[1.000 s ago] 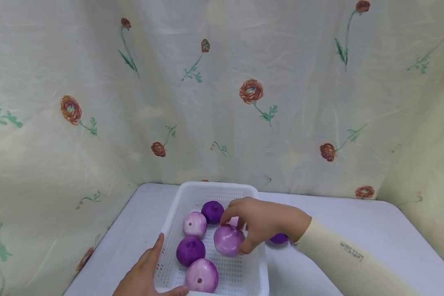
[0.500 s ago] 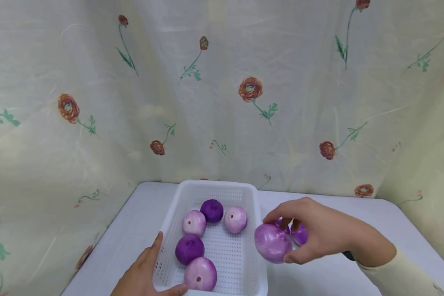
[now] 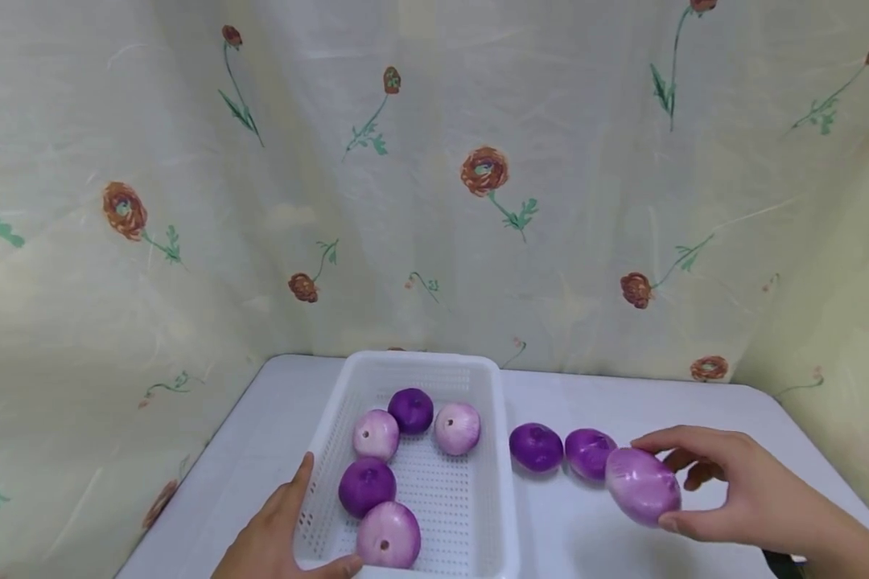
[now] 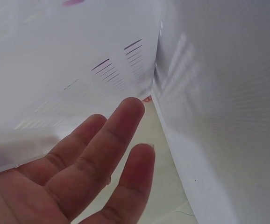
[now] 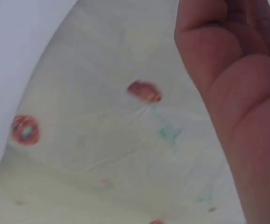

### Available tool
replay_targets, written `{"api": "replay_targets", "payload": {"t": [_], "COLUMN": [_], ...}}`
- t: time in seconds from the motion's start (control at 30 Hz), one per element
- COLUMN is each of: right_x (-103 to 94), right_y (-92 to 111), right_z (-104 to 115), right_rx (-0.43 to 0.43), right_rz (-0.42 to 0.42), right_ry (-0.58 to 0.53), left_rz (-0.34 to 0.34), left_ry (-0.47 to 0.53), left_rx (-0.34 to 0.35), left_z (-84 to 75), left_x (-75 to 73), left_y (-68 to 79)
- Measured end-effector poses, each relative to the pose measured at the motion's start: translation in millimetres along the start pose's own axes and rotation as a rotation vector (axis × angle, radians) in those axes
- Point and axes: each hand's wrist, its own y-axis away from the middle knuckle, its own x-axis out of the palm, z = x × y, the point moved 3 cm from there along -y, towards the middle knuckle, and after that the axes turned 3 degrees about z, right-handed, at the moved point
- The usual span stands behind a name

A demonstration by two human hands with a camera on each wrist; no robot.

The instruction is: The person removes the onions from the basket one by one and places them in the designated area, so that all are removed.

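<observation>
My right hand (image 3: 739, 490) pinches a light purple onion (image 3: 643, 486) between thumb and fingers over the right part of the table. In the right wrist view only the palm and wrist (image 5: 247, 102) show, and the onion is out of sight. My left hand (image 3: 275, 531) rests at the near left corner of a white perforated plastic basket (image 3: 508, 515), its thumb along the front rim. Fairly straight fingers (image 4: 121, 126) lie against the basket's outer side in the left wrist view. Several onions, dark purple (image 3: 367, 487) and pale pink-purple (image 3: 389, 535), sit inside the basket.
Right of the basket, two dark purple onions, one (image 3: 536, 448) nearer the basket and another (image 3: 590, 454) beside it, lie in a row on the white table (image 3: 572, 539). A flower-printed curtain (image 3: 405, 201) hangs behind and at both sides.
My right hand has carried the light onion out of the basket, over its right rim and rightward past the two dark onions. The left hand has stayed at the basket corner.
</observation>
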Motion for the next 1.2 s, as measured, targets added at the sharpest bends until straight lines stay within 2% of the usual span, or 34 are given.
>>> {"api": "replay_targets", "payload": {"t": [0.13, 0.3, 0.43, 0.6, 0.73, 0.97, 1.2], "right_x": [-8.4, -11.0, -8.3, -1.7, 4.3, 13.4, 21.6], "right_y": [15, 24, 30, 35, 35, 34, 35], "right_z": [-23, -48, -70, -93, -100, -103, -108], "right_rx": [0.151, 0.305, 0.444, 0.590, 0.650, 0.706, 0.672], "right_rz": [-0.072, -0.113, -0.158, -0.193, -0.174, -0.162, -0.178], "right_ry": [-0.008, -0.012, 0.054, 0.203, 0.268, 0.283, 0.288], "left_rz": [0.001, 0.000, 0.006, 0.014, 0.017, 0.030, 0.009], "left_ry": [0.005, -0.010, -0.007, 0.015, 0.026, 0.026, 0.003], "left_rx": [0.002, 0.010, 0.017, 0.023, 0.034, 0.024, 0.034], "left_z": [-0.2, 0.9, 2.6, 2.0, 2.2, 5.2, 4.9], "left_x": [-1.1, -2.6, -3.8, -2.5, -0.2, 2.8, 2.1], "left_y": [-0.5, -0.5, -0.5, -1.6, -1.8, -2.1, -3.6]}}
